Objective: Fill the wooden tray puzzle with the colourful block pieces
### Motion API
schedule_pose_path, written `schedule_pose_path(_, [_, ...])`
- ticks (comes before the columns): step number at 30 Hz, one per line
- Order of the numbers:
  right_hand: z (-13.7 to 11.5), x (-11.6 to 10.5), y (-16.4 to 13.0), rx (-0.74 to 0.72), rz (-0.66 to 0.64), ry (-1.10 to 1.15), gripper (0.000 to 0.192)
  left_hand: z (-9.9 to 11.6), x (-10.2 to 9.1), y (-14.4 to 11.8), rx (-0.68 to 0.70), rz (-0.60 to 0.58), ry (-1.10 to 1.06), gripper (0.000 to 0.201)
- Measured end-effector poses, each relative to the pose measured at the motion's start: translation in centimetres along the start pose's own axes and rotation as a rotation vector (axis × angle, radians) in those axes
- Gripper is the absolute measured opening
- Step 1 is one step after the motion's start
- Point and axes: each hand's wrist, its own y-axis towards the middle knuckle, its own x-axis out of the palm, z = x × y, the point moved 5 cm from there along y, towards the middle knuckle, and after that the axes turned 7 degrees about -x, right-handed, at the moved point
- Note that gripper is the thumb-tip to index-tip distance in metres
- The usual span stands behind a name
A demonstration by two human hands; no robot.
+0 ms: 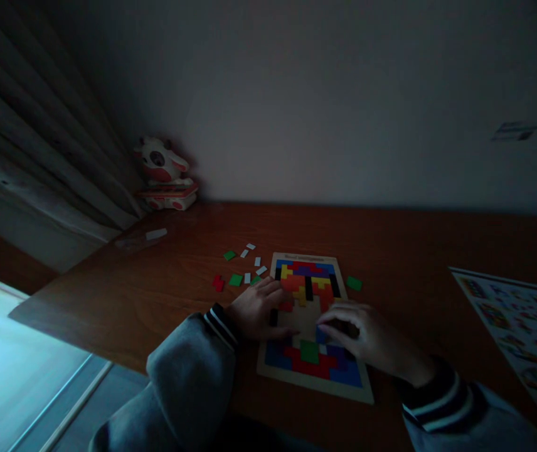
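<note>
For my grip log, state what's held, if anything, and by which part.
The right hand pinches at a blue piece; whether held cannot be told. The left hand, over the board, shows nothing held.

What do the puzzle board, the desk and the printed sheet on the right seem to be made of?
Puzzle board: probably wood, matt; its border is pale tan.
Desk: wood or a wood-look laminate, reddish brown, with a slight sheen near the window side.
Printed sheet: likely paper or thin card, as it lies flat and thin; the dim light leaves its gloss uncertain.
</note>
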Motion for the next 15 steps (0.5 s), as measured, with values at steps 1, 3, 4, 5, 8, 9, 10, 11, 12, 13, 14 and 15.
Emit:
schedule_pose_path(1, [-0.02,-0.01,-0.01,0.000,-0.003,-0.011,0.016,-0.13,0.16,-0.10,-0.017,-0.020,0.008,0.044])
schedule_pose_path(3, [-0.02,-0.06,0.05,-0.001,-0.008,-0.016,0.017,-0.21,0.53,-0.29,-0.023,-0.073,0.028,0.041])
schedule_pose_path(4, [-0.02,-0.08,0.09,0.000,-0.010,-0.013,0.017,-0.18,0.67,-0.37,-0.013,-0.093,0.039,0.040])
schedule_pose_path(5, [-0.01,-0.12,0.14,0.003,-0.010,-0.009,0.018,-0.11,0.74,-0.43,0.000,-0.102,0.049,0.039])
schedule_pose_path(8, [0.07,-0.18,0.20,0.019,-0.004,0.001,0.018,0.09,0.67,-0.44,0.034,-0.081,0.062,0.036])
schedule_pose_path(9, [0.09,-0.15,0.19,0.020,-0.005,-0.002,0.018,0.15,0.65,-0.42,0.045,-0.076,0.062,0.036])
schedule_pose_path(10, [0.12,-0.11,0.16,0.017,-0.008,-0.008,0.018,0.20,0.65,-0.40,0.055,-0.073,0.062,0.036])
schedule_pose_path(11, [0.14,-0.06,0.13,0.011,-0.011,-0.017,0.018,0.23,0.65,-0.38,0.062,-0.071,0.064,0.036])
schedule_pose_path(12, [0.16,-0.01,0.08,0.001,-0.011,-0.026,0.018,0.24,0.64,-0.37,0.067,-0.067,0.067,0.035])
schedule_pose_path(13, [0.19,0.01,0.04,-0.008,-0.008,-0.034,0.018,0.23,0.64,-0.35,0.070,-0.063,0.070,0.034])
schedule_pose_path(14, [0.23,0.03,-0.01,-0.013,-0.003,-0.038,0.017,0.22,0.65,-0.35,0.073,-0.061,0.072,0.034])
schedule_pose_path(15, [0.27,0.04,-0.05,-0.014,0.006,-0.035,0.017,0.20,0.67,-0.34,0.075,-0.059,0.074,0.033])
